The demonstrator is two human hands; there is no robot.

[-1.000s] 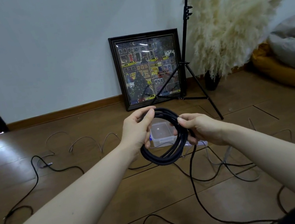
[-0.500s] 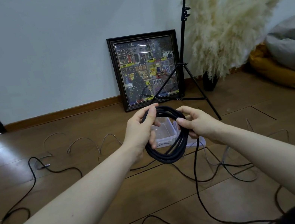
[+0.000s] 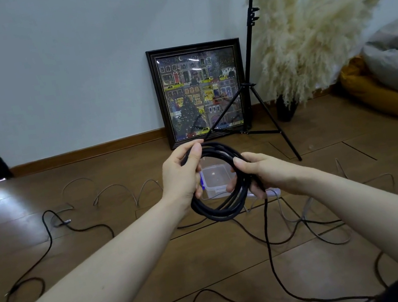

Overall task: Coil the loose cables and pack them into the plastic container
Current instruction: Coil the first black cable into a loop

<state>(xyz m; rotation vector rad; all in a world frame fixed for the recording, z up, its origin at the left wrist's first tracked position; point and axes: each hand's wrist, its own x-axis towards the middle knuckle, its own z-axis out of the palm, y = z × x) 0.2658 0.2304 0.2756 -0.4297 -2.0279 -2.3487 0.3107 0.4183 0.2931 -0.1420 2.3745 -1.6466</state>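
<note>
A black cable coil point(image 3: 220, 212) of several loops hangs in the air in front of me. My left hand point(image 3: 182, 176) grips its left side and top, fingers curled round the loops. My right hand point(image 3: 257, 172) grips the right side, thumb on top. From the right hand a loose black tail point(image 3: 269, 245) drops to the floor and runs toward me. Behind the coil, on the floor, sits the clear plastic container point(image 3: 214, 176), partly hidden by both hands.
More loose cables lie on the wooden floor: a black one point(image 3: 50, 246) at left, a grey one point(image 3: 122, 188) behind it, grey and black ones point(image 3: 312, 226) at right. A framed picture point(image 3: 200, 92), a black light stand point(image 3: 258, 103), pampas grass point(image 3: 305, 33) and cushions point(image 3: 390, 95) line the back wall.
My hands have shifted slightly along the coil and drawn a little closer together; the loops look tighter. The view has tilted a little.
</note>
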